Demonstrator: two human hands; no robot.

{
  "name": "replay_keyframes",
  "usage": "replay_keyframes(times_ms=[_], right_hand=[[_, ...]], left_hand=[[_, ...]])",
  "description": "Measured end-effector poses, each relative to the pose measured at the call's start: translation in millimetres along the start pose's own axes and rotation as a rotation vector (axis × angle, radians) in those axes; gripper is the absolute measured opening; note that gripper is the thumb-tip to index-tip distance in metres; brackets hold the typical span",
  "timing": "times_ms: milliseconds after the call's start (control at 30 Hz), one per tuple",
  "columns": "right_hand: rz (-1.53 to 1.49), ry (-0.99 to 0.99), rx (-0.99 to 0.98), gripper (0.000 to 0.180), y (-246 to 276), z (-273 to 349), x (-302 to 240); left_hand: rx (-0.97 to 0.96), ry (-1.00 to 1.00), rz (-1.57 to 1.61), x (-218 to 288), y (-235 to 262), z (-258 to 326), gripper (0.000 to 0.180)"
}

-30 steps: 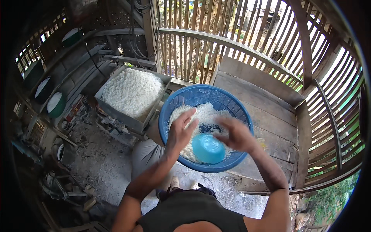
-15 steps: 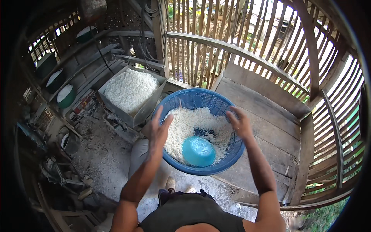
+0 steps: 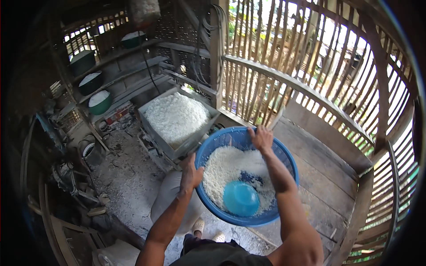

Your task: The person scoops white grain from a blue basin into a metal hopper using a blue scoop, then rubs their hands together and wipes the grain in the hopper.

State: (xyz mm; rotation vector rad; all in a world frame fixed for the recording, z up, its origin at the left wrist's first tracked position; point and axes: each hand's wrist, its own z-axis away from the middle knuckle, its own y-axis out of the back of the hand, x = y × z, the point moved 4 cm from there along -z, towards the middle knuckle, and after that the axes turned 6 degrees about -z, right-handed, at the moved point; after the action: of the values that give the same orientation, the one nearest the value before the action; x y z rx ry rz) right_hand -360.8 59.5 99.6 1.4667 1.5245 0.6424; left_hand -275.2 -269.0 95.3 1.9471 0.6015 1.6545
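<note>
The round blue basin (image 3: 228,218), with no long axis, lies between the hands at the left edge of the wooden tabletop (image 3: 326,166), the left hand (image 3: 191,175) pinching its left rim and the right hand (image 3: 262,137) curled over the far rim. The left hand is nearer the box of white meal (image 3: 177,119). Half a second ago the right hand was spread at the basin's right side; the light-blue bowl (image 3: 241,198) still sits inside.
</note>
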Motion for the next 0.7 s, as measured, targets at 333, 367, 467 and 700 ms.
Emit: replay_keyframes(times_ms=[333, 367, 467, 700], right_hand=[[-0.935, 0.680, -0.368, 0.060, -31.9, 94.7, -147.1], [-0.802, 0.677, -0.410, 0.056, -21.7, 102.4, -132.1], [-0.596, 0.446, -0.352, 0.041, 22.8, 97.0, -86.9], [-0.249, -0.242, -0.013, 0.026, 35.6, 34.1, 38.1]], left_hand=[[-0.013, -0.056, 0.174, -7.2, -1.6, -20.3, 0.070], [-0.017, -0.003, 0.122, -0.5, 2.7, -24.7, 0.069], [-0.124, 0.058, 0.003, -34.5, -12.6, -54.4, 0.070], [-0.159, -0.116, 0.274, -42.8, -33.7, -65.3, 0.061]])
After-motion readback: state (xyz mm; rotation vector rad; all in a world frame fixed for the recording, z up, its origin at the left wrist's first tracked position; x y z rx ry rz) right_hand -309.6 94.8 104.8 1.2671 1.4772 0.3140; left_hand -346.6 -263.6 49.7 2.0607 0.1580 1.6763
